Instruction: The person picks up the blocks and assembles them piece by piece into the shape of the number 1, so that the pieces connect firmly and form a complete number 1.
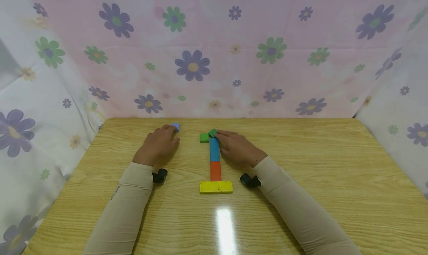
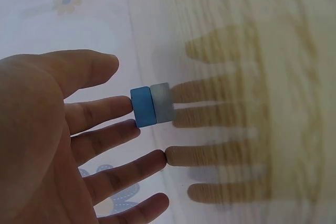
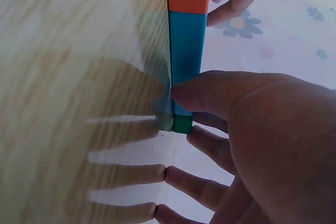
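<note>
On the glossy wood-grain table (image 1: 301, 180), left hand (image 1: 157, 145) lay flat, fingers straight, tips touching a small light-blue block (image 1: 175, 127) near the far edge; right hand (image 1: 237, 148), fingers extended, pressed a green block (image 1: 213, 133) against the long blue block (image 1: 214, 149) adjoining orange block (image 1: 215, 171) and yellow bar (image 1: 216, 187).

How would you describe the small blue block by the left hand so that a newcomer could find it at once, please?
On the wooden table, look left of the coloured bar, at the left hand. At its fingertips lies the small blue block, standing alone, paler and far shorter than the long blue block.
</note>
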The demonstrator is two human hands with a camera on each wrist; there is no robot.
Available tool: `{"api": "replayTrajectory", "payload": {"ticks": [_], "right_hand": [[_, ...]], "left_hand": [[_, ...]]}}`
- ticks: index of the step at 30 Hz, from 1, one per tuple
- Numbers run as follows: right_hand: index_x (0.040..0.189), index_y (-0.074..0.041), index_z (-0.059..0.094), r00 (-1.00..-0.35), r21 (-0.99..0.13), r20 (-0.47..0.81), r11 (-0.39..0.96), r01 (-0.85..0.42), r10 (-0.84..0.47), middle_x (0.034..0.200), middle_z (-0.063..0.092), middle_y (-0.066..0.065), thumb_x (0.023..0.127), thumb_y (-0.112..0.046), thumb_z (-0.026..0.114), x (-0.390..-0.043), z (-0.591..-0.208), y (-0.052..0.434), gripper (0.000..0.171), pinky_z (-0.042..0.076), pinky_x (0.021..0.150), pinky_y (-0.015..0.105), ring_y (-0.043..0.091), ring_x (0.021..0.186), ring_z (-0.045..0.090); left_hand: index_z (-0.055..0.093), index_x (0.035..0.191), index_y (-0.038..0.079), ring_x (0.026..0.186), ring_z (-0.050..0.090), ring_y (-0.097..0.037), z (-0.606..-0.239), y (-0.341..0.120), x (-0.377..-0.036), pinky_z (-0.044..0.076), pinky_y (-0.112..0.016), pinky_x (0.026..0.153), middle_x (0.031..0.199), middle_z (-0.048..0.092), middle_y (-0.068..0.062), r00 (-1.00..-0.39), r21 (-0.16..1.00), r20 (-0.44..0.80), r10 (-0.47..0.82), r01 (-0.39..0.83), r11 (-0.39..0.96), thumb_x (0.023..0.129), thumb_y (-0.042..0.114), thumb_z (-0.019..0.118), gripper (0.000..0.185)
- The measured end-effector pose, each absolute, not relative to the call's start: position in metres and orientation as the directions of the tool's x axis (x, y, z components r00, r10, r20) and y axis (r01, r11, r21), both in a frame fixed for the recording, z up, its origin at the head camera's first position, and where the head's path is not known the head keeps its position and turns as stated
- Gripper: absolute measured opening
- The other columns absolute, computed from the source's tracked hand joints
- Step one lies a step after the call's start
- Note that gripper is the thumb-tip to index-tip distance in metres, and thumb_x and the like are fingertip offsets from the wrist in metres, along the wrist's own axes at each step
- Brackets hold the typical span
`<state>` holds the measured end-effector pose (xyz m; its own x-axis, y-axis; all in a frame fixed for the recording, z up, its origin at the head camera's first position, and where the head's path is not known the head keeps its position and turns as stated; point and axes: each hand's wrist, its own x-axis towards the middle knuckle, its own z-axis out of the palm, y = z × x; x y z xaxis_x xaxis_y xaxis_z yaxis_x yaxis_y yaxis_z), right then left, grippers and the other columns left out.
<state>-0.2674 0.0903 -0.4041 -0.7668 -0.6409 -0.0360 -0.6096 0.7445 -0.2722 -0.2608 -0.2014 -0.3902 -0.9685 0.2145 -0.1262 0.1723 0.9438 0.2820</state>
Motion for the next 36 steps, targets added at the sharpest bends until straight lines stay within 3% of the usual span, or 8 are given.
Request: {"api": "replayTrajectory", "payload": {"ticks": [36], "right_hand": [[0.155, -0.007, 0.037, -0.775, -0.281, -0.034, 0.75, -0.599, -0.632, 0.163, 0.032, 0.012, 0.104, -0.021, 0.052, -0.267, -0.405, 0.091, 0.055, 0.036, 0.118, 0.05, 0.032, 0.148, 0.037]], "left_hand": [[0.049, 0.148, 0.008, 0.131, 0.051, -0.041, -0.387, -0.189, -0.257, 0.041, -0.067, 0.103, 0.15, 0.048, -0.017, -0.96, 0.236, -0.106, 0.261, 0.231, 0.944, 0.106, 0.033, 0.044, 0.049]]}}
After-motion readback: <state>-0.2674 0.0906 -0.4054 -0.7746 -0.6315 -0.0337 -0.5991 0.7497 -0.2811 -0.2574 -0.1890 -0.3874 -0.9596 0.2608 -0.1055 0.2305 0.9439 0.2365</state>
